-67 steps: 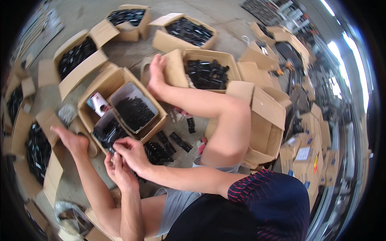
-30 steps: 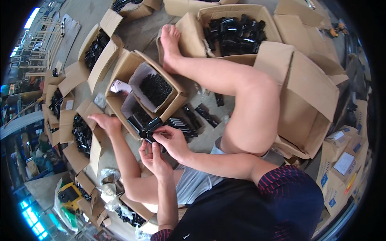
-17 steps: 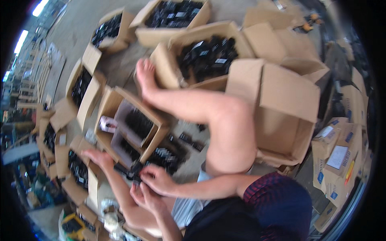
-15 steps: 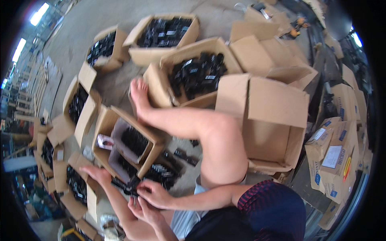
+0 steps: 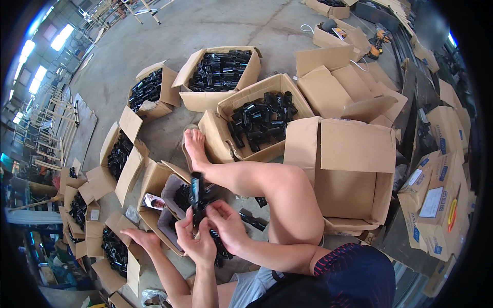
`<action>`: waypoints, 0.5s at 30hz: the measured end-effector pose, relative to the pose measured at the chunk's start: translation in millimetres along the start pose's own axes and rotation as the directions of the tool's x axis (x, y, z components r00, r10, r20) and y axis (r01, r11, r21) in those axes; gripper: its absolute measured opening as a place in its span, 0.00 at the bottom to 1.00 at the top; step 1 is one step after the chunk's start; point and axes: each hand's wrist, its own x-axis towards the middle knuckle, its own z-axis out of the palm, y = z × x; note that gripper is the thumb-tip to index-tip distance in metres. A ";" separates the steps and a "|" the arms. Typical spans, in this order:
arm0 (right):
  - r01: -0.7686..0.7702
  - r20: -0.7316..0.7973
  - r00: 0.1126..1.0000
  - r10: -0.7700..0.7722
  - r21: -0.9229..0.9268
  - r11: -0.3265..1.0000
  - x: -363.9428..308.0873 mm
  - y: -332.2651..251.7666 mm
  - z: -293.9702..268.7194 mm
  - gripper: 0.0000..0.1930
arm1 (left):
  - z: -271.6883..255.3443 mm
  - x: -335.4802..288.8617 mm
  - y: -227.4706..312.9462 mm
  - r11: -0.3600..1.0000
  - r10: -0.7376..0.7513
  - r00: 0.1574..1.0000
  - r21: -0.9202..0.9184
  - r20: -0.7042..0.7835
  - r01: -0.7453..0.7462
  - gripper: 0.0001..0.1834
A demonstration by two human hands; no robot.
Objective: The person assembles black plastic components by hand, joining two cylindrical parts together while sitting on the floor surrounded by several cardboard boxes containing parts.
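Both hands are closed on a black tube-shaped fitting, which stands nearly upright above an open carton. My left hand grips its lower end between thumb and fingers. Pressed against the same end from the right is my right hand, its fingers bent around it. Behind the fitting, the carton has grey lining and holds small dark pieces. More black fittings lie on the floor between this carton and my bent right leg.
Open cartons of black fittings surround me, including a large one beyond my right leg. A carton with raised flaps stands at my right. Sealed cartons are stacked farther right. An orange-and-black power drill sits at the far right.
My hands have risen with the black fitting, which now points upward above the carton. The whole view has shifted, showing more of the far floor.
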 end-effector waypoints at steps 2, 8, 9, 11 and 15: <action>0.018 -0.069 0.998 -0.009 0.139 0.990 3.9 -16.6 3.2 0.07 | 12.6 18.9 17.0 0.993 0.091 0.992 0.066 0.093 -0.097 0.13; 0.046 -0.186 0.982 -0.032 0.072 0.996 10.7 -21.8 -1.6 0.11 | 53.6 76.2 28.6 1.000 0.003 0.970 -0.024 0.243 0.003 0.16; 0.001 -0.180 0.984 0.005 0.034 0.999 7.6 -16.6 0.6 0.11 | 66.1 90.0 27.3 0.991 -0.055 0.964 -0.103 0.261 0.085 0.18; -0.037 -0.176 0.984 0.025 -0.066 0.997 -0.3 -8.2 2.7 0.12 | 101.9 118.8 7.4 0.919 -0.189 0.921 -0.268 0.340 0.288 0.22; -0.084 -0.065 0.995 0.073 -0.188 0.979 -22.3 -22.9 -4.0 0.14 | 122.4 134.1 -38.3 0.999 0.013 0.936 -0.032 0.351 -0.002 0.32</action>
